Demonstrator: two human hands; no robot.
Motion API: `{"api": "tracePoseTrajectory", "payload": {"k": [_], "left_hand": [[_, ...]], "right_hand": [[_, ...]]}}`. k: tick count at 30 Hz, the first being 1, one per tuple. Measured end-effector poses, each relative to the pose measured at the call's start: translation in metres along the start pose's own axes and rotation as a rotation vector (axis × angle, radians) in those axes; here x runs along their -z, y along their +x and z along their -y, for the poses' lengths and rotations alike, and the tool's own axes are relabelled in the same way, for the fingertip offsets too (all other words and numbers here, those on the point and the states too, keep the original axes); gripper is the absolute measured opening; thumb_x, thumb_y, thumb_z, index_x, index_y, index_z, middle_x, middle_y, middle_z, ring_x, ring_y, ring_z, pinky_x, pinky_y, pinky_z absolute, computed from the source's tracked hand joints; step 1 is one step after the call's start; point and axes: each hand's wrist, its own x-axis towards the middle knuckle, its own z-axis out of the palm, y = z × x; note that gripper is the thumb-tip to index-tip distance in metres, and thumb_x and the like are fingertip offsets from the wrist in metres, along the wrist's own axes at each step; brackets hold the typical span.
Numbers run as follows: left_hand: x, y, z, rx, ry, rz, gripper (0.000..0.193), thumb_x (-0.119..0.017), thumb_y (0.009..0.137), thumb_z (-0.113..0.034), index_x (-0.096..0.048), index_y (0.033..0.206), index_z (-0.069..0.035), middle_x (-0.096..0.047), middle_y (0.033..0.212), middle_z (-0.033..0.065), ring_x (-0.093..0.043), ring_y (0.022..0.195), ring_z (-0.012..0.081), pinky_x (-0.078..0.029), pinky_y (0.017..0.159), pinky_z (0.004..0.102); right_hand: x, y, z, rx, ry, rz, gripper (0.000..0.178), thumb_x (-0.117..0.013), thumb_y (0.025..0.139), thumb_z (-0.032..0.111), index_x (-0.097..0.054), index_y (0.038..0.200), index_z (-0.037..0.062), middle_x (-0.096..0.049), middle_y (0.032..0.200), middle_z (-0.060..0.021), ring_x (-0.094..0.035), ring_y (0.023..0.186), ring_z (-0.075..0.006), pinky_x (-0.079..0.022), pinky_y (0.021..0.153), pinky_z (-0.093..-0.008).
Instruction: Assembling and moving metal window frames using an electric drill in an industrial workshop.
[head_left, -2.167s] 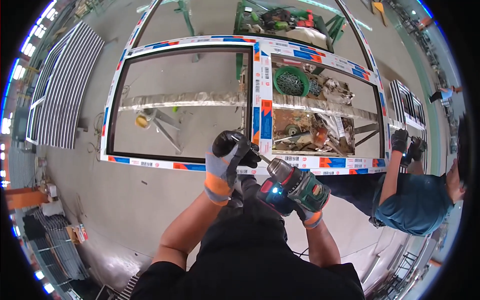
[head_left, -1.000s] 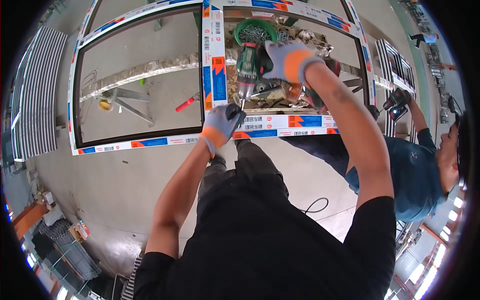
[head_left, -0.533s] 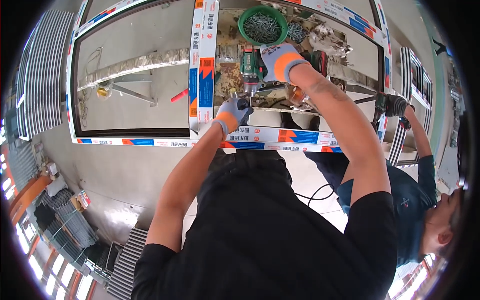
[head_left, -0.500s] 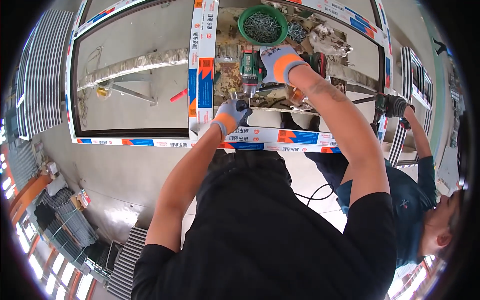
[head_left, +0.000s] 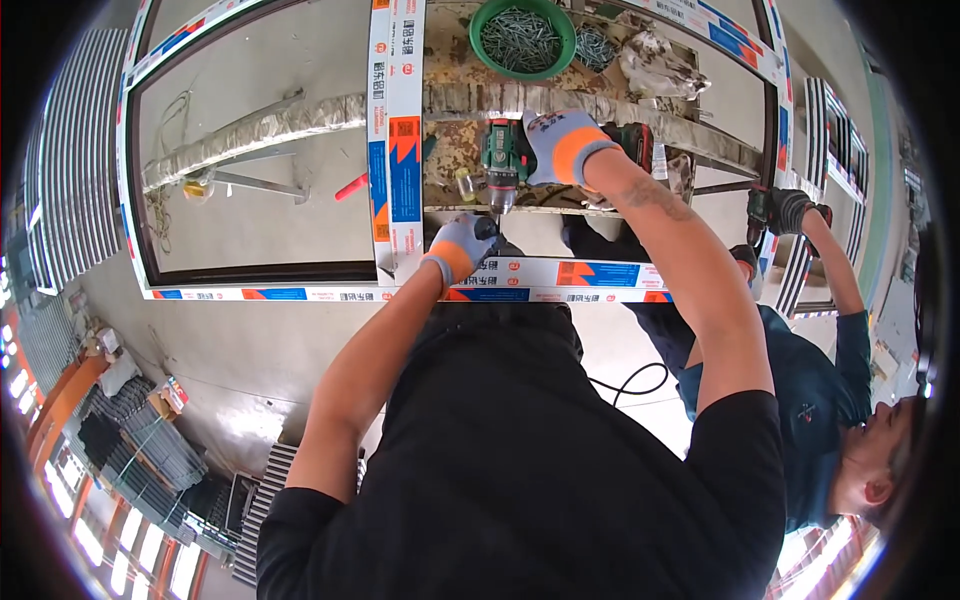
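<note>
My right hand (head_left: 562,145), in a grey and orange glove, is closed round the handle of a green and black cordless drill (head_left: 500,155). The drill's chuck and bit point toward me, at the near rail (head_left: 600,273) of a large frame wrapped in printed white, blue and orange film. My left hand (head_left: 462,246), gloved alike, is at this rail, just right of the upright bar (head_left: 405,170). Its fingers are pinched together close by the bit's tip; what they hold is too small to make out.
A green bowl (head_left: 522,40) of screws stands on the worn workbench (head_left: 460,100) beyond the drill, with loose screws (head_left: 595,48) and a crumpled plastic bag (head_left: 660,65) beside it. At the right, a co-worker (head_left: 810,400) holds another drill (head_left: 762,212) against the frame.
The drill and my right hand have come nearer to the near rail. My left hand has moved slightly toward me with it. The view has shifted a little.
</note>
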Motion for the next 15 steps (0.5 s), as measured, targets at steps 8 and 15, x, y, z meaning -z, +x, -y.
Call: {"api": "tracePoseTrajectory", "payload": {"k": [8,15], "left_hand": [[0.026,-0.012,-0.032,-0.047,0.008,0.127,0.034,-0.069,0.083,-0.038,-0.07,0.094,-0.005,-0.069,0.089,0.0191,-0.065,0.083,0.0378,-0.051,0.075,0.045],[0.01,0.001,-0.013,-0.04,-0.04,0.208,0.028,-0.066,0.084,-0.034,-0.07,0.097,-0.01,-0.069,0.095,0.0203,-0.065,0.091,0.0395,-0.051,0.083,0.0452]], "right_hand": [[-0.007,0.002,-0.002,0.035,-0.007,0.007,0.064,-0.074,0.067,0.042,-0.051,0.11,0.0002,-0.068,0.093,-0.0178,-0.068,0.084,-0.0349,-0.054,0.075,-0.0429],[-0.013,0.001,-0.006,0.044,-0.003,-0.017,0.061,-0.073,0.068,0.042,-0.052,0.107,0.0004,-0.068,0.092,-0.0187,-0.068,0.085,-0.0347,-0.054,0.075,-0.0424]]}}
